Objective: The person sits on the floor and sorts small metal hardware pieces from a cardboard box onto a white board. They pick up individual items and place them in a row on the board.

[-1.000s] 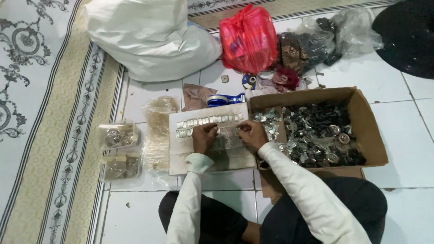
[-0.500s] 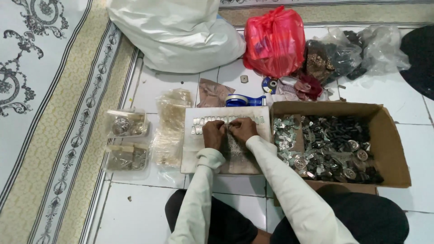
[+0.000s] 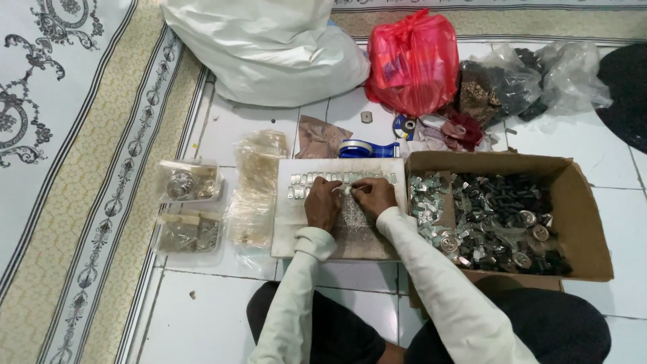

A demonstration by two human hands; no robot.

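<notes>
Small silvery metal pieces (image 3: 340,179) in rows on a pale flat board (image 3: 290,222), floor-level, beside the fingertips.

Only one view is given — a camera worn on the head, pointed steeply down at the floor in front of a seated person. The white tiles (image 3: 222,303) are seen almost from straight above, at about sitting height. The knees are cut off by the bottom edge, and both sleeves are seen running up from there to the left hand (image 3: 323,203) and the right hand (image 3: 373,197) near the middle of the frame. The top edge is reached by a white sack (image 3: 269,47) — the far limit of the view. A patterned rug (image 3: 60,168) fills the left side, and a cardboard box (image 3: 579,202) the right.
</notes>
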